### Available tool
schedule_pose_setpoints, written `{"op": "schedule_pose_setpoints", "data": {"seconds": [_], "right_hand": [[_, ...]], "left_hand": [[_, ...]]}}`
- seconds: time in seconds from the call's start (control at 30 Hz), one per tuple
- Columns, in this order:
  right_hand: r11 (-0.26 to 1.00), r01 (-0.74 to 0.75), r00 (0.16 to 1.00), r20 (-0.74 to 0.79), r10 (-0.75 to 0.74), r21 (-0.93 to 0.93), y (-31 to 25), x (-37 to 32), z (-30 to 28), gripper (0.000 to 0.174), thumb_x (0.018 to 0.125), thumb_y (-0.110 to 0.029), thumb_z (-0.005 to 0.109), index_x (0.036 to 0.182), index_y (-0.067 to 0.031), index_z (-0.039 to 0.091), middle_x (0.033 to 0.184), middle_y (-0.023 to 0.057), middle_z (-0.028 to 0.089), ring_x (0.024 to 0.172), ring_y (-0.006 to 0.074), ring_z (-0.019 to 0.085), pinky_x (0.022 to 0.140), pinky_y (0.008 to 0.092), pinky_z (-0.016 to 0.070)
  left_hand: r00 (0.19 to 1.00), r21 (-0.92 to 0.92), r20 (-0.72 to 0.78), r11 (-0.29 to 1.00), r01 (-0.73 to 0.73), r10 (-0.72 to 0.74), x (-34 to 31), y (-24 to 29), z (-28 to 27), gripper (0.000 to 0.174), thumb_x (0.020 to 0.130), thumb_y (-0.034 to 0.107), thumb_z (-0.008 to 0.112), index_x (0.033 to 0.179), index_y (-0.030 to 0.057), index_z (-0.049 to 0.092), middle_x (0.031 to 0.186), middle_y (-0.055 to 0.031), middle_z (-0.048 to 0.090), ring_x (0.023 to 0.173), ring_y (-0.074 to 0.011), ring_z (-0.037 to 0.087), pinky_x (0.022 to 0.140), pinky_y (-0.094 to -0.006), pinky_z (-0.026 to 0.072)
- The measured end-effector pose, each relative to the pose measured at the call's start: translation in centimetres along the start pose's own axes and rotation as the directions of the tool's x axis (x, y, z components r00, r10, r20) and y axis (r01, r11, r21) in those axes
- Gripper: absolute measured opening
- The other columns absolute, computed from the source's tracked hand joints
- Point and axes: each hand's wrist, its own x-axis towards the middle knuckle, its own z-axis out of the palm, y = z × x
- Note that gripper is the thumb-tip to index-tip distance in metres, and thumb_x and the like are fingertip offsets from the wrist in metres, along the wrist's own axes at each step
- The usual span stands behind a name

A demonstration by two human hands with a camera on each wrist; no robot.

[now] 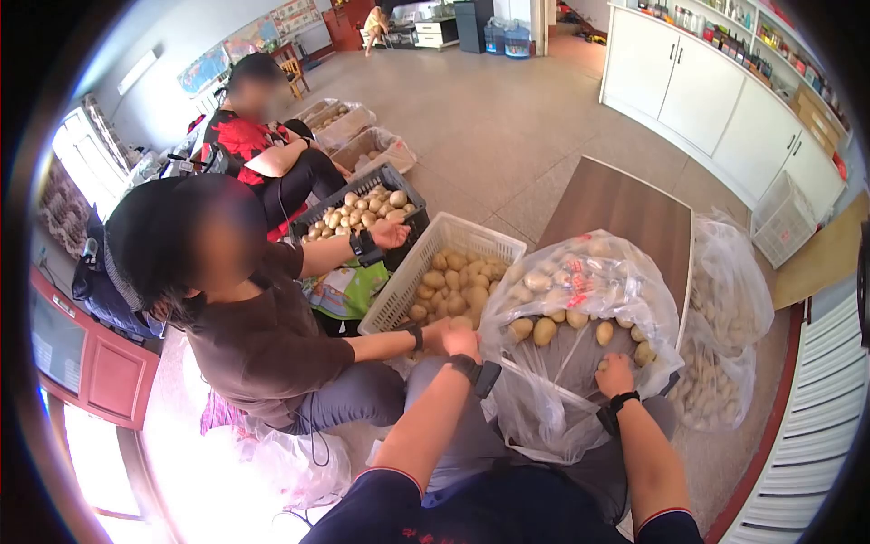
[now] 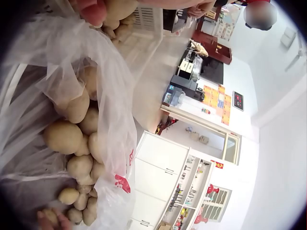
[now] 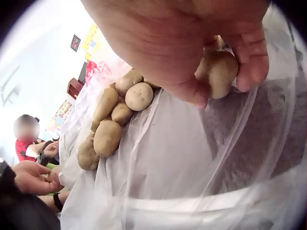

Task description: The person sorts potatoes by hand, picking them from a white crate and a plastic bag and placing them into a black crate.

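Observation:
My right hand [image 1: 617, 375] pinches a potato [image 3: 218, 73] between thumb and fingers, inside the open mouth of a clear plastic bag [image 1: 580, 263]. More potatoes [image 2: 64, 136] lie in a heap in that bag, past the hand. Off to the left, my left hand [image 1: 462, 342] is at the near edge of a white plastic crate [image 1: 381, 306] of potatoes. Its fingers hold a potato [image 2: 119, 10], partly cut off at the top of the left wrist view. Right beside it is the hand [image 1: 435, 335] of a neighbouring person.
That person [image 1: 245, 335] sits close on my left, an arm reaching over a dark crate [image 1: 304, 222] of potatoes. Another person [image 1: 245, 145] sits farther back. The bag rests on a brown wooden board [image 1: 607, 204]; filled bags [image 1: 725, 299] stand to its right.

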Motion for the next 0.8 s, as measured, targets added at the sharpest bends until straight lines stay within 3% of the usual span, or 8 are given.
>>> {"op": "schedule_pose_setpoints", "data": {"seconds": [0.1,0.13,0.3,0.37,0.4,0.47,0.57,0.8], "right_hand": [[0.999,0.0,0.999,0.035,-0.002,0.045,-0.2,-0.5,0.2,0.04,0.075,-0.015,0.071,0.112,-0.004,0.059,0.112,0.0247,0.056,0.108,0.0419,0.056,0.092,0.0459,0.048],[0.998,0.019,1.0,0.004,-0.019,0.066,-0.3,-0.7,0.5,0.04,0.076,-0.017,0.07,0.111,-0.0028,0.059,0.11,0.0227,0.059,0.105,0.0417,0.058,0.09,0.0467,0.0487],[0.946,-0.079,0.997,0.038,0.071,0.314,-0.2,-0.5,2.1,0.04,0.079,-0.022,0.07,0.11,0.0006,0.058,0.095,0.0176,0.066,0.088,0.0343,0.065,0.076,0.0431,0.0533],[0.636,-0.411,0.912,0.297,0.284,0.654,-2.6,-1.6,0.8,0.034,0.083,-0.023,0.069,0.107,-0.0013,0.058,0.083,0.0081,0.063,0.064,0.0191,0.062,0.056,0.0339,0.0511],[0.636,-0.41,0.912,0.297,0.283,0.653,-2.7,-1.5,1.0,0.034,0.083,-0.023,0.069,0.107,-0.0013,0.058,0.083,0.0081,0.063,0.064,0.0191,0.062,0.056,0.0339,0.0511],[0.5,-0.494,0.867,0.447,0.22,0.711,-2.6,-1.5,1.5,0.03,0.085,-0.024,0.068,0.106,-0.0033,0.06,0.083,0.0055,0.062,0.065,0.015,0.06,0.054,0.0307,0.0479],[0.396,-0.531,0.841,0.525,0.134,0.749,-4.7,-2.1,0.6,0.027,0.086,-0.022,0.066,0.105,-0.0035,0.06,0.082,0.0046,0.061,0.064,0.0142,0.059,0.055,0.0278,0.0458],[0.4,-0.4,0.857,0.491,-0.156,0.825,-9.7,-2.0,0.7,0.032,0.083,-0.011,0.065,0.112,-0.0011,0.058,0.08,0.0024,0.059,0.065,0.0113,0.056,0.057,0.0261,0.0453]], "left_hand": [[0.96,-0.061,0.178,0.971,0.229,-0.215,6.7,-2.9,-1.2,0.033,0.098,0.025,0.048,0.129,0.0177,0.055,0.098,-0.0122,0.063,0.074,-0.0248,0.063,0.06,-0.0374,0.0538],[0.919,-0.001,0.237,0.946,0.324,-0.315,7.0,-2.0,-1.8,0.03,0.098,0.023,0.048,0.126,0.0158,0.056,0.1,-0.0122,0.063,0.077,-0.0259,0.063,0.063,-0.0362,0.054],[0.98,-0.164,0.2,0.986,0.024,0.01,9.1,-5.6,-1.2,0.021,0.095,0.022,0.051,0.111,0.0083,0.057,0.096,-0.0129,0.063,0.072,-0.027,0.062,0.066,-0.0359,0.0541],[0.979,-0.203,0.181,0.978,-0.052,0.09,7.7,-4.4,-1.1,0.02,0.095,0.022,0.051,0.107,0.0064,0.057,0.096,-0.0131,0.063,0.071,-0.0273,0.062,0.067,-0.0358,0.0542],[0.969,-0.07,0.247,0.998,0.001,0.016,4.3,-1.7,-1.1,0.02,0.094,0.021,0.052,0.105,0.0057,0.057,0.095,-0.0124,0.063,0.068,-0.0261,0.062,0.065,-0.0353,0.0534],[0.951,0.067,0.301,0.997,0.049,-0.067,0.0,0.5,-1.0,0.02,0.093,0.021,0.052,0.103,0.0051,0.058,0.095,-0.0118,0.064,0.066,-0.0249,0.061,0.063,-0.0348,0.0527],[0.927,0.032,0.371,0.997,-0.075,0.058,-3.2,0.1,-0.1,0.023,0.094,0.023,0.052,0.107,0.0055,0.06,0.093,-0.0081,0.065,0.061,-0.018,0.061,0.048,-0.0295,0.0488],[0.683,0.321,0.703,0.945,-0.057,-0.198,-6.7,0.1,0.1,0.038,0.094,0.038,0.054,0.116,0.0064,0.055,0.104,-0.0094,0.063,0.063,-0.0192,0.062,0.052,-0.0306,0.0501]]}}
